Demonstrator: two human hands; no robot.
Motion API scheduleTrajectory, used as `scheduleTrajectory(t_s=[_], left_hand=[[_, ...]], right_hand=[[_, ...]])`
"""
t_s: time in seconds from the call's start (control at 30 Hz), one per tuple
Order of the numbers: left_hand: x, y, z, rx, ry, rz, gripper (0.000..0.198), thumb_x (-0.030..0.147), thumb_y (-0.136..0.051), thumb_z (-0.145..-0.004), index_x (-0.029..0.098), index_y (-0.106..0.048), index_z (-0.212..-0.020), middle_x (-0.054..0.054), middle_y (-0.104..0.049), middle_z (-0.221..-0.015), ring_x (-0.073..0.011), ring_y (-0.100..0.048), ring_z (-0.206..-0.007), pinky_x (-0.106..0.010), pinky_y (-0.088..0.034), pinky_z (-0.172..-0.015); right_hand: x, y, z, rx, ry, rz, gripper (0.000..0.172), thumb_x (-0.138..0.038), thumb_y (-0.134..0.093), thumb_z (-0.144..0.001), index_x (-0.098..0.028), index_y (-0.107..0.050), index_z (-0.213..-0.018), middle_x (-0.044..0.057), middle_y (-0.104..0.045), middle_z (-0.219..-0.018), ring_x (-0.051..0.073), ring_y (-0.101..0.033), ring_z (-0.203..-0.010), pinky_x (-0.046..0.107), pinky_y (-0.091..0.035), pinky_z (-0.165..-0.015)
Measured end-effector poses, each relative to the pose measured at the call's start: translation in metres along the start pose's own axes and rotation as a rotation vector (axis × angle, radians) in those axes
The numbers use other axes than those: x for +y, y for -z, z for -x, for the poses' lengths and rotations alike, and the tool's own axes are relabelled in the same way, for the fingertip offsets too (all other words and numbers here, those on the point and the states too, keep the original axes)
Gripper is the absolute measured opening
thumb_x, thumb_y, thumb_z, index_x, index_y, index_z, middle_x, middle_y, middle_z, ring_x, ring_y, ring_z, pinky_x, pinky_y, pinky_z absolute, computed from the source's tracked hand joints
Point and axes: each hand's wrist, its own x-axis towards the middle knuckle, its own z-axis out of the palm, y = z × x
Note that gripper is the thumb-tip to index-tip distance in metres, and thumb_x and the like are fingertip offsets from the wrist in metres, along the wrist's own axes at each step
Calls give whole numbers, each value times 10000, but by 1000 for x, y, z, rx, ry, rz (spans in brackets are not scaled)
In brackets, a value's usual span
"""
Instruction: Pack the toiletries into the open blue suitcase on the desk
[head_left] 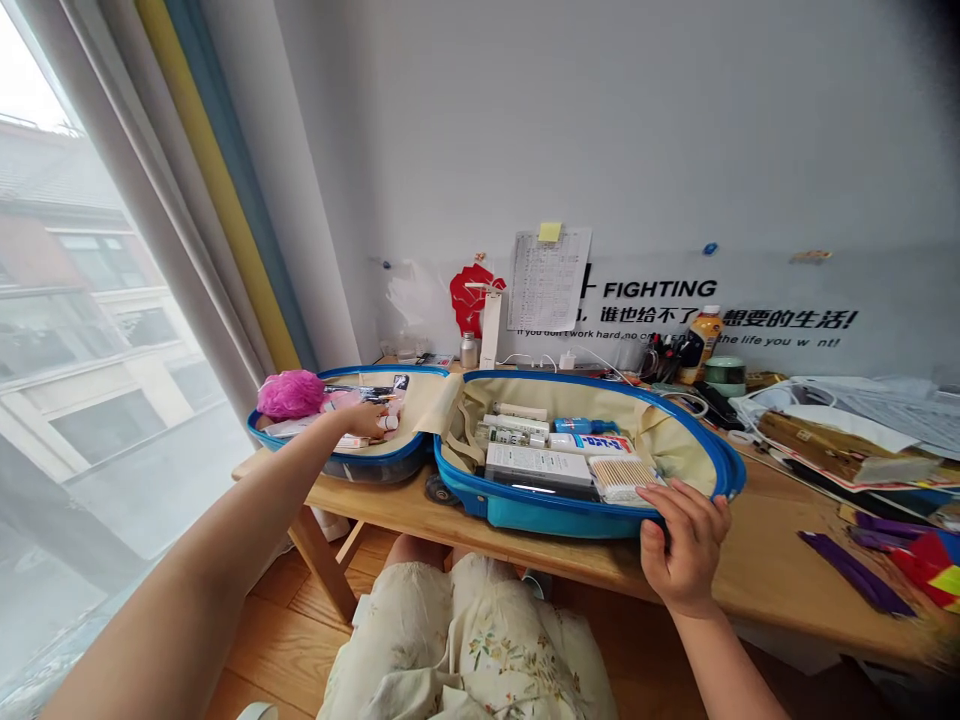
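A blue suitcase (517, 515) with a cream lining lies opened flat on the wooden desk. My left hand (364, 420) reaches into its left half, fingers closed at a small white-capped item (388, 423), whose kind is unclear. Beside that wrist is a pink bath puff (291, 396). My right hand (688, 540) curls its fingers over the front right rim, thumb outside, close to a pack of cotton swabs (624, 474). Also in the right half are a grey-white box (538, 464), a toothpaste box (589, 442), a blue bottle (574, 426) and several small pale packages.
The wooden desk (757, 560) runs along the wall. To the right are an orange bottle (701, 340), a green-lidded jar (725, 375), papers, cables and a purple strip (855, 572). Behind the suitcase stands a small bottle (469, 350). A curtained window is at left.
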Motion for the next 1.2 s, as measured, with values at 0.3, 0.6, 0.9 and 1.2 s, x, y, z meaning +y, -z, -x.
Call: scheduleTrajectory(t_s=[0.3,0.6,0.9,1.2], left_hand=[[56,45,-3,399,-136,110,565,456,-420,-954,242,-399,-1476,-98,-530,-1329,-255,-531,-1222,-354,-396,-1076],[197,46,-19,112,-530,-12,527,334,-663,-847,252,-529,-1351,-82,-531,-1354,-246,-564,-1217,-311,-434,-1043],[210,20,-33,-1,-518,-46,492,223,-686,-794,258,-579,-1272,-88,-563,-1368,-241,-631,-1155,-309,-498,-976],[207,24,-25,41,-483,24,421,282,-681,-813,269,-634,-1231,-47,-658,-1265,-219,-652,-1099,-285,-514,-944]], right_hand=[[-2,0,0,0,1,4,278,-289,-408,-950,-228,-652,-1068,65,-685,-968,236,-618,-1068,469,-284,-1117],[-3,2,-1,3,5,-4,263,-272,-429,-936,-221,-644,-1077,66,-683,-978,239,-607,-1089,463,-294,-1110],[-4,2,-2,3,-3,-19,273,-244,-431,-917,-225,-642,-1090,65,-681,-990,236,-596,-1094,462,-276,-1115],[-3,2,-2,0,2,-28,273,-253,-431,-925,-222,-651,-1085,69,-682,-987,240,-600,-1087,462,-284,-1104]])
